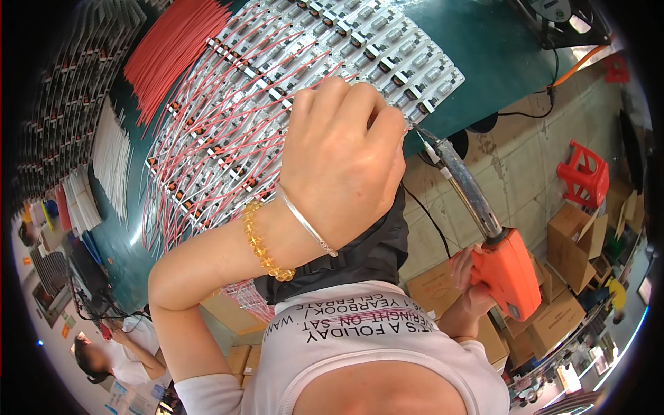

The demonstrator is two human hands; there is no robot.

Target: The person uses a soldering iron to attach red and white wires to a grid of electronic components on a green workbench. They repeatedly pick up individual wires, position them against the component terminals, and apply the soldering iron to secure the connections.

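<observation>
Risk of scorched insulation: left hand [342,155] closed, pinching unseen part at near edge of white panel of small components with red wire leads [290,76]; right hand [470,277] gripping orange pistol-grip soldering iron [508,266], tip touching there.

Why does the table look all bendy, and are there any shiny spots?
In the head view, the fisheye lens curves the green table and darkens the corners; glare shines on the table's left part and the soldering gun barrel; the left hand looks sharp.
</observation>
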